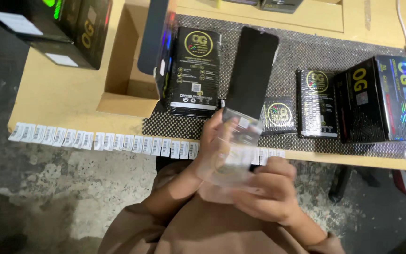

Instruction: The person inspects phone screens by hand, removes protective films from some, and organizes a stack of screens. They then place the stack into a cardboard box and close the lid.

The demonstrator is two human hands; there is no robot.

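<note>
A flat black phone screen panel [252, 70] stands nearly upright, its lower end inside a clear plastic sleeve [237, 141]. My left hand [217, 143] grips the sleeve's left side with fingers curled around it. Beneath it, my right hand [271, 190] cups the sleeve's bottom end. Both hands hover just in front of the table's near edge, over my lap. The sleeve is blurred by motion.
A black-and-gold flat package [194, 70] lies on the dark mesh mat [301, 56]; two more packages [316, 103] and a black box [381, 99] sit to the right. An open cardboard box [128, 75] is at left. Barcode stickers [99, 140] line the wooden table edge.
</note>
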